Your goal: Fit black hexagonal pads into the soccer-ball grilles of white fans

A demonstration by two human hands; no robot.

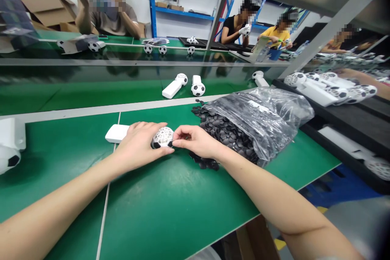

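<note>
A white handheld fan with a soccer-ball head lies on the green table, its plain handle pointing left. My left hand is wrapped over the fan, thumb and fingers closed around the head. At the right side of that head, my right hand is closed in a pinch, its fingertips touching the rim. Whatever small piece may sit between those fingertips is hidden. Black patches show along the head's lower edge, below the white grille. Just right of my right hand, a heap of small black pieces spills from a clear plastic bag.
Two similar fans lie on the belt beyond the table's pale edge, with another fan farther right. A black tray with several fans stands at right. White fan parts sit at far left. Several people work opposite.
</note>
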